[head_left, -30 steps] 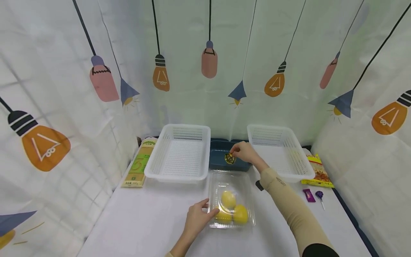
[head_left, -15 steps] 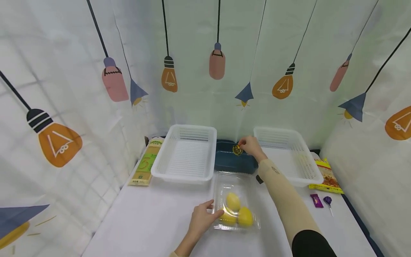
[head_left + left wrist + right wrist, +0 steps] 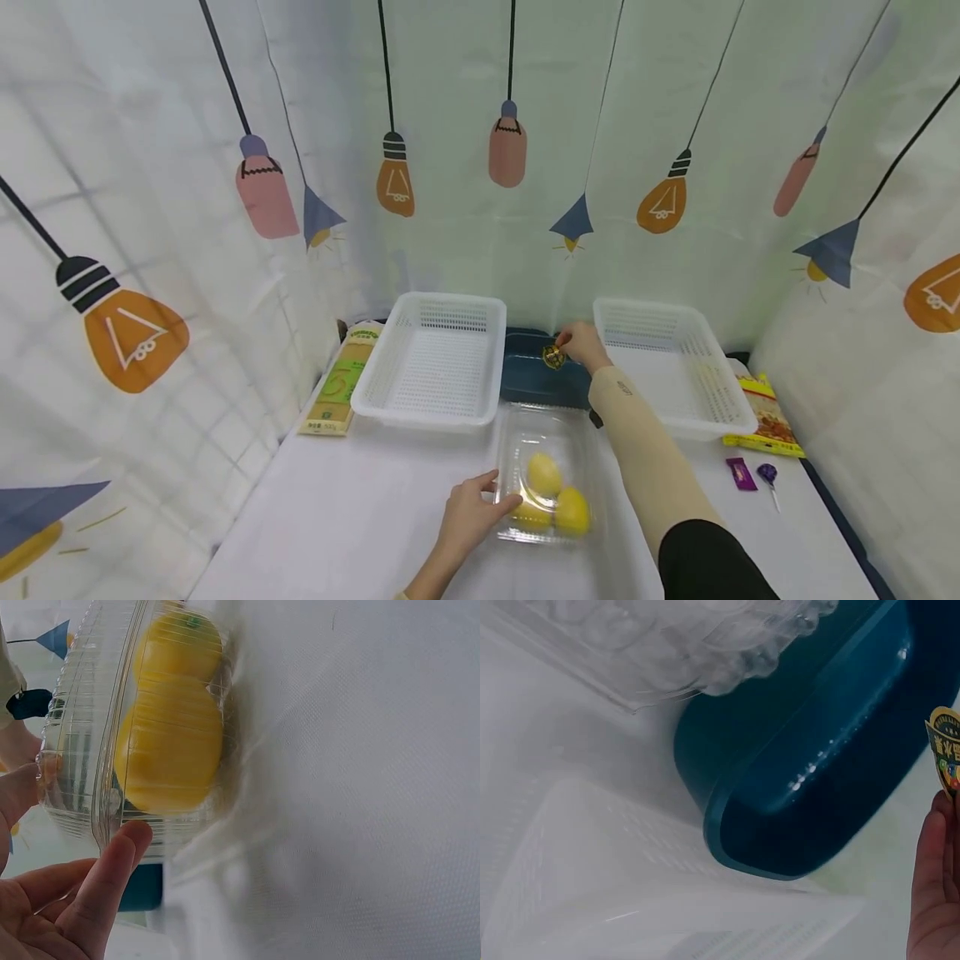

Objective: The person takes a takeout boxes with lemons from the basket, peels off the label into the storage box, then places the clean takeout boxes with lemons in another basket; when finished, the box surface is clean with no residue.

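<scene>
A clear plastic clamshell box (image 3: 543, 425) with three yellow fruits (image 3: 572, 510) inside lies on the white table. My left hand (image 3: 471, 515) holds its left edge, the thumb over the lid. The left wrist view shows a fingertip (image 3: 135, 836) at the box's seam, below the fruits. Farther back, my right hand (image 3: 583, 345) pinches a round black-and-gold sticker (image 3: 553, 357) above a dark blue tray (image 3: 536, 387). In the right wrist view the sticker (image 3: 946, 746) is bent, with printed characters on its face, partly cut off by the frame edge.
White perforated baskets stand either side of the blue tray, one at left (image 3: 429, 358) and one at right (image 3: 667, 367). A noodle packet (image 3: 341, 379) lies far left. On the right are a yellow snack bag (image 3: 765, 417), a purple-wrapped candy (image 3: 741, 474) and a lollipop (image 3: 768, 473).
My right hand keeps the sticker over the blue tray, and the sticker's face has turned and bent slightly. The view has shifted a little. My left hand stays on the box.
</scene>
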{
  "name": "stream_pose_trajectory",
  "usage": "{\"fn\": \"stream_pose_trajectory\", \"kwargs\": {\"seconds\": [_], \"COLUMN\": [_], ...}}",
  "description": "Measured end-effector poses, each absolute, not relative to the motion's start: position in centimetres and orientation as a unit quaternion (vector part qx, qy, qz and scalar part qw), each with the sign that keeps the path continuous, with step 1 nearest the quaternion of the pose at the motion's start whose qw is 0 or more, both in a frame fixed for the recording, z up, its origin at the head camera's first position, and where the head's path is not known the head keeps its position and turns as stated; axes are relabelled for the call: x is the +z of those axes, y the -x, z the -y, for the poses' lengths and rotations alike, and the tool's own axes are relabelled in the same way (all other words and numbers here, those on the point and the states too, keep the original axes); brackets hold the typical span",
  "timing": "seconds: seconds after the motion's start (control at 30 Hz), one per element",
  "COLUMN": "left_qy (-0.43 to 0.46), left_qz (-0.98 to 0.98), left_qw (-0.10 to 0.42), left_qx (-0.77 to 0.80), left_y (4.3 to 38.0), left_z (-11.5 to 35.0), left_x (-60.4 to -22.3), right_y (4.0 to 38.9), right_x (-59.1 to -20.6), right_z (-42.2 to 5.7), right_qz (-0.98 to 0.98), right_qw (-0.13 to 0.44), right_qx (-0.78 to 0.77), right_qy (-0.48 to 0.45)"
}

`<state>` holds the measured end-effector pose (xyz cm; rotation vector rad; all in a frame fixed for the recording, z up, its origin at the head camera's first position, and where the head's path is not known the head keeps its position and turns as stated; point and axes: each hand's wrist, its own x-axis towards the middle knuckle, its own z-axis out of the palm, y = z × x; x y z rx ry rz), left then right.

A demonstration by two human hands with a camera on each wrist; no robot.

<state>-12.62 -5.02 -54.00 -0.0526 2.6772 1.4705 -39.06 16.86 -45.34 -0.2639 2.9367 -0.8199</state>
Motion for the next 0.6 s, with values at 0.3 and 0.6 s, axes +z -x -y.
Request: {"fn": "stream_pose_trajectory", "kwargs": {"seconds": [0.3, 0.6], "left_qy": [0.033, 0.023], "left_qz": [-0.870, -0.872], "left_qw": [0.053, 0.043], "left_qx": [0.490, 0.488], "left_y": [12.3, 12.3], "left_z": [5.0, 5.0], "left_x": [-54.0, -54.0], "right_y": [39.3, 39.6], "right_x": [-46.0, -46.8], "right_z": [-16.8, -16.6], "right_qz": [-0.953, -0.966], "right_qw": [0.084, 0.127], "right_qx": [-0.282, -0.211], "right_qy": [0.067, 0.077]}}
